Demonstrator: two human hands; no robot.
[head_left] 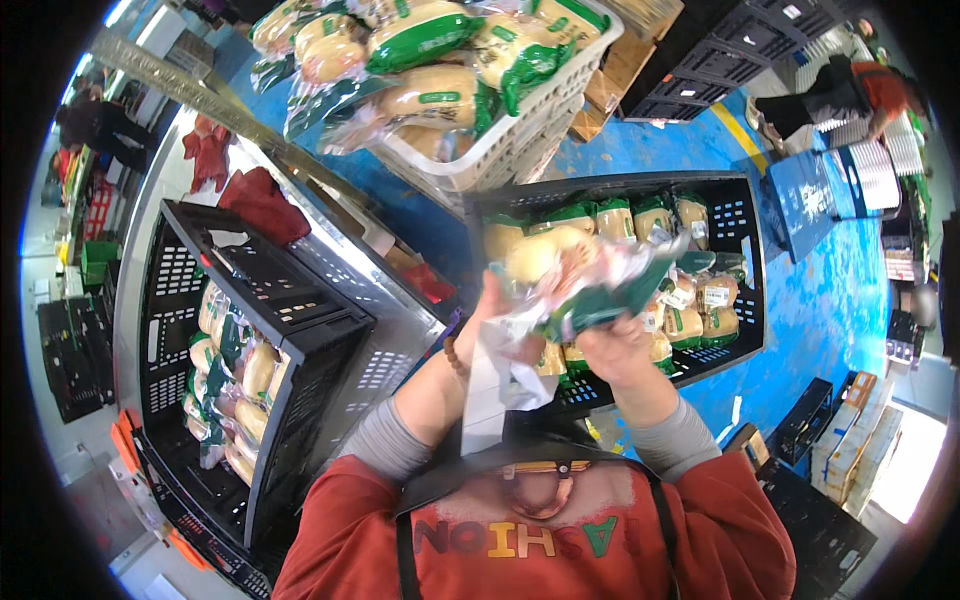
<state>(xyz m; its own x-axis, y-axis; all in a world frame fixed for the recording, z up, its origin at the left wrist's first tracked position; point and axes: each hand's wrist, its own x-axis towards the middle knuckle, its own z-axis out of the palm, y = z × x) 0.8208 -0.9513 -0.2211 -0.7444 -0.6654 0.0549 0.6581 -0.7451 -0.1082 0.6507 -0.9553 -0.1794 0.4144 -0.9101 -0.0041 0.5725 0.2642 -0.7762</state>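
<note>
Before my chest, above a black crate [755, 300], a clear-and-green plastic bag [560, 265] is blurred by motion; its pale, plump content looks like a plucked chicken. My right hand [618, 350] is closed on the bag's green, gathered end. My left hand [485, 312], with a beaded bracelet at the wrist, is at the bag's left side; its fingers are partly hidden. A white paper strip [484, 390], like label backing, hangs from this hand. Similar bagged chickens [716, 295] lie in rows in the crate below.
Ahead, a white basket [540, 125] is heaped with more bagged chickens. At left, a tilted black crate [300, 420] holds several more, beside a metal table with dark red cloths [262, 205]. A blue bin [808, 205] and a bending person [850, 95] are at the right.
</note>
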